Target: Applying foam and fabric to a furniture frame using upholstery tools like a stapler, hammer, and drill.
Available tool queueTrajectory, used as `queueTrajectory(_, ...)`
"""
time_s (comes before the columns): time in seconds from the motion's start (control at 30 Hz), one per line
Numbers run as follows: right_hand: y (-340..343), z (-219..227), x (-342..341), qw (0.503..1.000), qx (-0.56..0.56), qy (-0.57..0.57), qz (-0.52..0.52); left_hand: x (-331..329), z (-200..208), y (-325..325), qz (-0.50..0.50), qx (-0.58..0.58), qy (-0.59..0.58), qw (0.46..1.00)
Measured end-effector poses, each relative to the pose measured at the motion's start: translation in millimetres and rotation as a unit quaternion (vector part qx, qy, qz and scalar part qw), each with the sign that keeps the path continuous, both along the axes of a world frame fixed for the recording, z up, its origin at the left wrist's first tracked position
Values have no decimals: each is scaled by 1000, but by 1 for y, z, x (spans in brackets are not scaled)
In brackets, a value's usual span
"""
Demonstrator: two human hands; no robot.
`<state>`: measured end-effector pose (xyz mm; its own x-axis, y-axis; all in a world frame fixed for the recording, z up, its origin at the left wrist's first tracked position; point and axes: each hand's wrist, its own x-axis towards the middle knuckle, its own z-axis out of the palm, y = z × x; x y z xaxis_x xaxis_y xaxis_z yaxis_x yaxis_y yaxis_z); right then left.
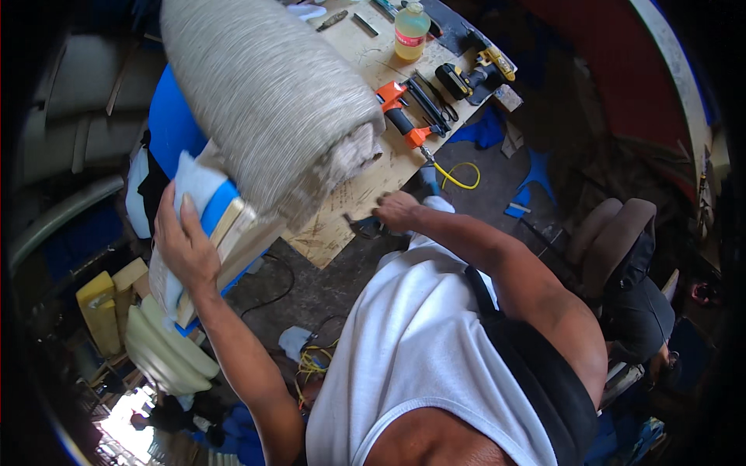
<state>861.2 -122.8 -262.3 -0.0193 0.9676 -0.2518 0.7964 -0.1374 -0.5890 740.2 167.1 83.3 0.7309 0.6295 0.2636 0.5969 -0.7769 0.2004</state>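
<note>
On the left, my left hand (185,245) is closed round the edge of a padded furniture frame (242,233) with white batting (193,186) and a blue strip. My thumb lies on the batting, and the fingers go over the outer side. A large rounded piece covered in grey striped upholstery fabric (272,101) rises beside it, its loose fabric end (353,155) bunched toward me. Close to the table's near edge, my right hand (398,212) is closed on a dark tool (359,223), its kind too hidden to make out.
The wooden table (330,233) holds an orange and black staple gun (410,115) with a yellow hose (458,182), scissors (443,101), a yellow drill (475,74) and a bottle of yellow liquid (412,33). Foam pieces (159,342) stand at lower left. Another person (641,314) is at the right.
</note>
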Motion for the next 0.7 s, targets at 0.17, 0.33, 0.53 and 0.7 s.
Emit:
queueTrajectory(0.17,89,47,33,973,211,54,-83,-8,5,-4,24,-35,5,999)
queueTrajectory(0.33,57,40,139,974,-88,138,-156,-16,7,-1,44,-74,-12,996)
queueTrajectory(0.53,-13,16,269,887,-64,70,-452,-18,6,0,39,-86,-36,995)
queueTrajectory(0.7,28,3,367,848,-121,-13,-516,-28,10,4,69,-103,-19,992)
